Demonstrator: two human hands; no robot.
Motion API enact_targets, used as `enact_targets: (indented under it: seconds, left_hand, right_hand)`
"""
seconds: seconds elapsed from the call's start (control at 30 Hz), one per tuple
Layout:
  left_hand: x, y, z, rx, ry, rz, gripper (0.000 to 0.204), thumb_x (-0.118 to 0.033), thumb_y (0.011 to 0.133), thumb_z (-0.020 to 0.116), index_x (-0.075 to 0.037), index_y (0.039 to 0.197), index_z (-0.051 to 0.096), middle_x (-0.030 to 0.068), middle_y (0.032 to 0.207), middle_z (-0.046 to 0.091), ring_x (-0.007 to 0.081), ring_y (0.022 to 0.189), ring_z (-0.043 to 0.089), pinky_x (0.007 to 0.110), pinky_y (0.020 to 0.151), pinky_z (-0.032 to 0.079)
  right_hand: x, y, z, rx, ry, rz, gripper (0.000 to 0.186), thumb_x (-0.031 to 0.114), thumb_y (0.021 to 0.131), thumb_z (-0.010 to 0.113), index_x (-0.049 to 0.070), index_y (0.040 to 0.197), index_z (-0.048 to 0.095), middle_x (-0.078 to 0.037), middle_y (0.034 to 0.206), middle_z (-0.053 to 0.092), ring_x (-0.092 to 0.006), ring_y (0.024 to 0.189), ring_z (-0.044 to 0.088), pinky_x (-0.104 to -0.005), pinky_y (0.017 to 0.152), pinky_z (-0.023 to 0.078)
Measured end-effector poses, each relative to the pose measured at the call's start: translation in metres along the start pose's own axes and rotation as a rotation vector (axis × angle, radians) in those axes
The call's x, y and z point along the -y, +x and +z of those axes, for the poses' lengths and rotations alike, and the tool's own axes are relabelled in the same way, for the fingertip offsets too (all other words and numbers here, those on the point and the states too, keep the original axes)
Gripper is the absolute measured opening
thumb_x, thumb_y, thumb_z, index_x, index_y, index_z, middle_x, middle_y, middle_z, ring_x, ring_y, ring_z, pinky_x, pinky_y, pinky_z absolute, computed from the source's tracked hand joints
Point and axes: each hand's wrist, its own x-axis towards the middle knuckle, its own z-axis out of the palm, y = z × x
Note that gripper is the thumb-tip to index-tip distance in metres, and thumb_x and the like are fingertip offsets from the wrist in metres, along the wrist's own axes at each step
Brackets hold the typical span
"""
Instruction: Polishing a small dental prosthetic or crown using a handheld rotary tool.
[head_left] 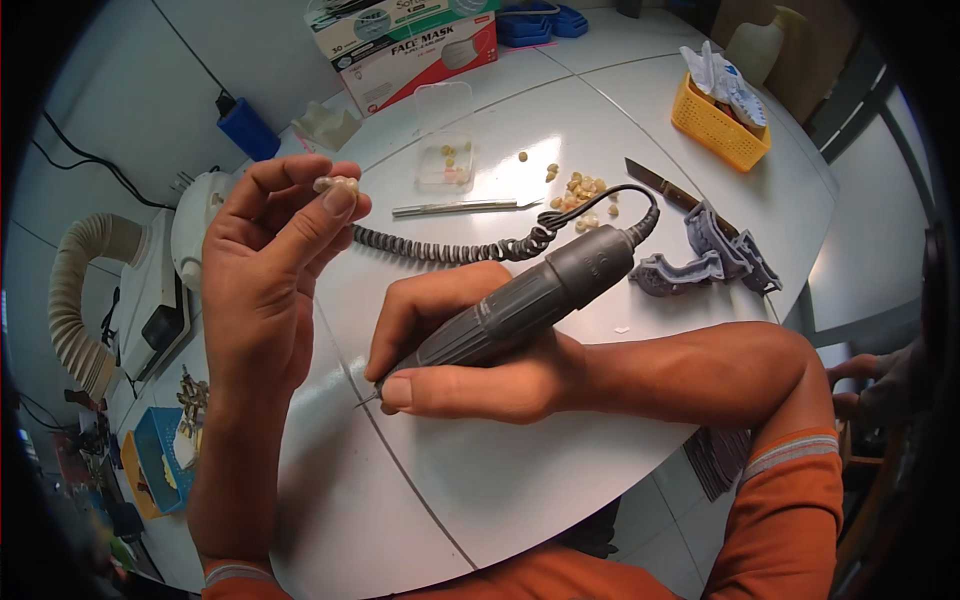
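Note:
Raised at the left, my left hand [268, 265] pinches a small tooth-coloured dental bridge [340, 185] between thumb and fingers; part of it is hidden by them. My right hand [480, 385] is wrapped pen-like round a dark grey rotary handpiece [530, 300]. Its thin bur [366, 401] points down to the left, over the white table and well apart from the bridge. A coiled cord [440, 246] runs from the handpiece's rear end and passes behind my left hand. Beyond the handpiece lie several loose tooth-coloured crowns [582, 188].
A craft knife [455, 208] lies by a clear plastic box [446, 165]. A knife [660, 185] and grey dental models [680, 272] lie at right. Mask boxes [415, 62] and a yellow basket [735, 135] stand behind. At left are a ribbed hose [75, 300] and blue tray [160, 450].

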Motion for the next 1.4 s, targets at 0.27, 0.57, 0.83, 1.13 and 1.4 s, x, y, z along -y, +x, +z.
enact_targets:
  seconds: [0.27, 0.57, 0.83, 1.13, 1.4]
  left_hand:
    - [0.001, -0.078, -0.028, -0.034, -0.057, -0.227, 0.027, -0.004, 0.100, 0.074, -0.003, 0.125, 0.065, 0.0139, 0.119, 0.072, 0.0217, 0.104, 0.076, 0.031, 0.089, 0.060]
    - [0.023, -0.095, -0.054, 0.074, -0.128, -0.356, 0.029, -0.005, 0.100, 0.072, -0.002, 0.128, 0.064, 0.0146, 0.119, 0.073, 0.0183, 0.104, 0.075, 0.028, 0.090, 0.058]
    - [0.028, -0.107, -0.060, 0.206, -0.203, -0.338, 0.039, 0.010, 0.098, 0.064, 0.007, 0.136, 0.057, 0.0200, 0.127, 0.069, 0.0215, 0.121, 0.070, 0.037, 0.108, 0.059]
    - [0.029, -0.112, -0.061, 0.228, -0.165, -0.316, 0.037, 0.010, 0.101, 0.059, 0.008, 0.138, 0.057, 0.0206, 0.134, 0.067, 0.0207, 0.120, 0.070, 0.035, 0.107, 0.058]
    - [0.028, -0.111, -0.061, 0.273, -0.106, -0.267, 0.035, 0.012, 0.100, 0.058, 0.009, 0.136, 0.058, 0.0212, 0.130, 0.066, 0.0236, 0.118, 0.070, 0.040, 0.106, 0.060]
  right_hand:
    - [-0.001, -0.002, 0.000, -0.242, 0.267, 0.199, 0.032, 0.022, 0.087, 0.073, -0.004, 0.104, 0.067, -0.016, 0.087, 0.072, -0.0260, 0.082, 0.077, -0.0348, 0.077, 0.060]
    - [-0.013, 0.006, -0.003, -0.438, 0.352, 0.157, 0.028, 0.020, 0.093, 0.067, -0.005, 0.106, 0.067, -0.015, 0.083, 0.069, -0.0263, 0.080, 0.075, -0.0402, 0.078, 0.061]
    - [-0.009, 0.033, 0.024, -0.588, 0.102, 0.255, 0.022, 0.020, 0.093, 0.074, -0.002, 0.097, 0.070, -0.013, 0.087, 0.070, -0.0217, 0.080, 0.072, -0.0345, 0.081, 0.056]
    - [-0.011, 0.014, 0.011, -0.341, 0.248, 0.208, 0.029, 0.015, 0.096, 0.071, -0.006, 0.114, 0.064, -0.020, 0.105, 0.073, -0.0271, 0.104, 0.075, -0.0412, 0.094, 0.060]
    - [-0.009, 0.007, 0.013, -0.203, 0.343, 0.291, 0.027, 0.010, 0.099, 0.069, -0.007, 0.117, 0.060, -0.030, 0.125, 0.072, -0.0306, 0.118, 0.072, -0.0456, 0.108, 0.058]
